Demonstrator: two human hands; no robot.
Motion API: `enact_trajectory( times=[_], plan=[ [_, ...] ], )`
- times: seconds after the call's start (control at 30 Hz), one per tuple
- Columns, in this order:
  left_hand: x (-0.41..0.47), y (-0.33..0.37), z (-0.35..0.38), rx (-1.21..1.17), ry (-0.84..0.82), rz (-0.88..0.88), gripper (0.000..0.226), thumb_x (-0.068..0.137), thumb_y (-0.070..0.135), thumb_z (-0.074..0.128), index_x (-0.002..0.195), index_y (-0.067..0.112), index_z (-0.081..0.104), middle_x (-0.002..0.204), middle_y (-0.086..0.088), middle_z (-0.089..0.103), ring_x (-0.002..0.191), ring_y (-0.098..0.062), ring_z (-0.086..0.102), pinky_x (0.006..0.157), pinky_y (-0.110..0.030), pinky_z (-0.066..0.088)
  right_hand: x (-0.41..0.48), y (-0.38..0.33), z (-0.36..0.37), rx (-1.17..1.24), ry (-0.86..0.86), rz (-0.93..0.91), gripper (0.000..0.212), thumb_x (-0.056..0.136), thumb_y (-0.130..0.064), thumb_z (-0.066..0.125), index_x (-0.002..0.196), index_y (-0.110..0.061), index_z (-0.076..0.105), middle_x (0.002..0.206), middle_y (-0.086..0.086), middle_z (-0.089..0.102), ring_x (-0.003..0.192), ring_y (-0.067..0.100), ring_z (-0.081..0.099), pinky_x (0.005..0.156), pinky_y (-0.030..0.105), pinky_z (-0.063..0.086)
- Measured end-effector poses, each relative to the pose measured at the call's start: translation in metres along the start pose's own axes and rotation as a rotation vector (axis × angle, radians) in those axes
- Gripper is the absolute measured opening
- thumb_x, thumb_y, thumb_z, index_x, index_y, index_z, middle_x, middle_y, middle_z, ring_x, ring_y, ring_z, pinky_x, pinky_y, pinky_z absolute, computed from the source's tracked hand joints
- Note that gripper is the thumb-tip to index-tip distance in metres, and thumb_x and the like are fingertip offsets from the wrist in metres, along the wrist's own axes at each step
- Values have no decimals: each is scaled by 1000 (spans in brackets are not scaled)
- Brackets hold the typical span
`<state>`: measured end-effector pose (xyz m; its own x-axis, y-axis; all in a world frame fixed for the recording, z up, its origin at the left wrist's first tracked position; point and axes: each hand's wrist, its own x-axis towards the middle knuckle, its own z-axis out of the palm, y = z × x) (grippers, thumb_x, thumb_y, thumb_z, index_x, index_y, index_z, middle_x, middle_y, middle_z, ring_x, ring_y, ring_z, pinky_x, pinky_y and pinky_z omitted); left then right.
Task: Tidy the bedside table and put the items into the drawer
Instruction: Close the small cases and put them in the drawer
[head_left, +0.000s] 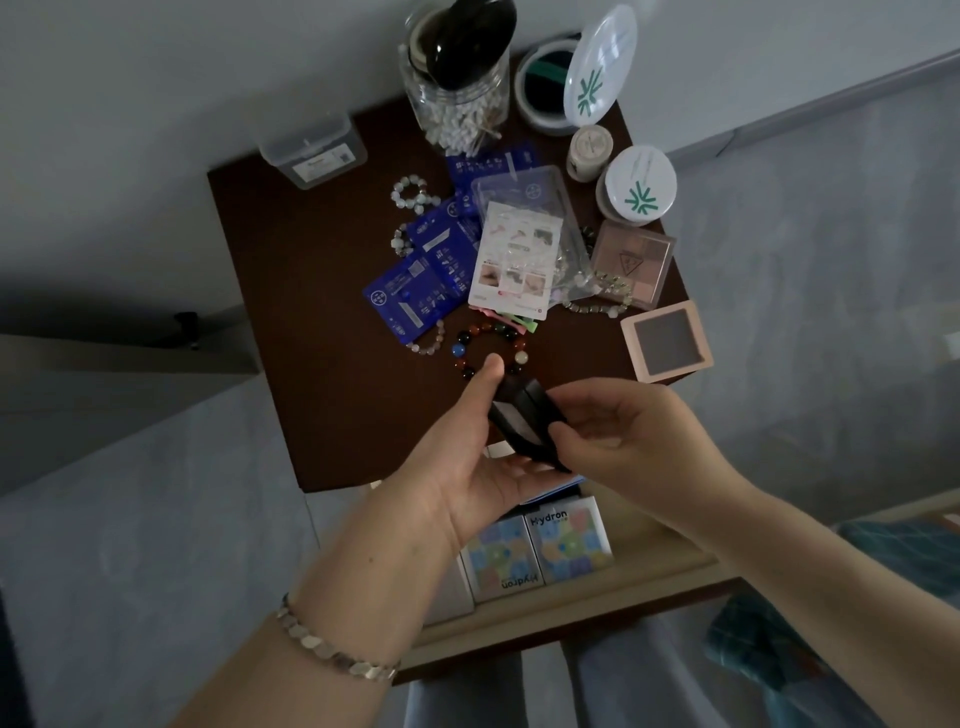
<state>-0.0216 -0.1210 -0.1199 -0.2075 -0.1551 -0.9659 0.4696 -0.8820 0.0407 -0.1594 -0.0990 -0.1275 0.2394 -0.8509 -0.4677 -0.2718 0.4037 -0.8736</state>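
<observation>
black case (524, 421), long axis tilted up-left

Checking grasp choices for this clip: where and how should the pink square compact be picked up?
Pinch the pink compact across its two opposite side edges, coming from above and the right. It lies flat near the table's right front corner, clear of the bracelets, so those edges are open.

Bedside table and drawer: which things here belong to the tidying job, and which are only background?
Job: black case in both hands, bead bracelet, blue sachets, pink compact, open drawer.
Background: grey wall, wrist bracelet.
</observation>
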Motion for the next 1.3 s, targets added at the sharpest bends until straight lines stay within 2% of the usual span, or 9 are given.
enact_trajectory(
  times=[0.1, 0.2, 0.37, 0.57, 0.77, 0.97, 1.13, 1.2, 1.3],
  plan=[
    [1, 0, -5, 67, 2, 120, 44, 80, 40, 64, 109, 8, 53, 108, -21, 61, 97, -31, 64, 75, -47, 56, 0, -2, 2, -87, -12, -6, 37, 77, -3, 66, 82, -40, 61, 70, -27, 66, 75, -7, 65, 70, 7, 49],
    [3, -1, -14, 444, 110, 481, 75, 62, 34, 78, 125, 25, 40, 129, -2, 52, 106, -14, 58, 91, -40, 50, 0, -1, 3, -55, -42, 93, 33, 83, -5, 60, 83, -38, 63, 78, -27, 67, 82, -7, 63, 71, 6, 48],
    [6, -6, -33, 1068, 8, 945, 92, 59, 15, 85, 130, 40, 32, 124, 26, 32, 117, 11, 37, 88, -4, 39, -1, -6, -2, 294, 34, 260, 21, 89, -7, 53, 96, -18, 69, 86, -4, 74, 83, 10, 69, 72, 18, 55],
    [16, -17, -43, 1309, -151, 1159, 87, 63, 6, 82, 124, 43, 32, 130, 21, 31, 128, 8, 28, 100, -4, 30, 7, -13, -1, 368, -7, 325, 24, 85, 7, 54, 88, -14, 67, 80, 5, 73, 68, 11, 70, 59, 17, 55],
    [27, -28, -51, 1352, -149, 1205, 79, 62, 8, 82, 121, 39, 40, 125, 26, 32, 127, 13, 27, 102, -4, 27, 6, -4, 6, 25, -58, 347, 20, 75, -1, 65, 86, -18, 66, 78, 5, 71, 76, 19, 69, 71, 30, 58],
    [40, -28, -51, 1349, -158, 1328, 80, 58, 3, 83, 121, 26, 39, 127, 14, 31, 127, 7, 30, 103, -9, 30, 5, 5, 10, -201, 24, 248, 22, 77, -10, 62, 91, -26, 58, 83, -4, 65, 76, 9, 63, 66, 22, 56],
    [26, -17, -42, 1218, -277, 1039, 69, 56, 38, 78, 107, 48, 33, 132, 42, 15, 141, -4, 10, 105, -7, 25, 4, 5, -6, -246, 35, 143, 27, 80, -8, 62, 100, -25, 58, 80, -13, 62, 75, 3, 61, 65, 14, 51],
    [22, -13, -36, 786, -265, 746, 61, 57, 50, 71, 108, 47, 38, 131, 32, 29, 137, -10, 26, 107, -30, 37, 1, 3, -11, -382, 87, 45, 28, 82, -8, 60, 104, -25, 58, 79, -18, 58, 72, -2, 56, 62, 8, 46],
    [32, -6, -31, 352, -240, 296, 83, 65, 67, 65, 135, 36, 31, 143, -4, 42, 126, -29, 47, 97, -62, 40, -1, -3, -10, -603, 56, -143, 28, 82, -8, 59, 108, -17, 61, 82, -18, 52, 67, -2, 49, 54, 6, 36]
  ],
)
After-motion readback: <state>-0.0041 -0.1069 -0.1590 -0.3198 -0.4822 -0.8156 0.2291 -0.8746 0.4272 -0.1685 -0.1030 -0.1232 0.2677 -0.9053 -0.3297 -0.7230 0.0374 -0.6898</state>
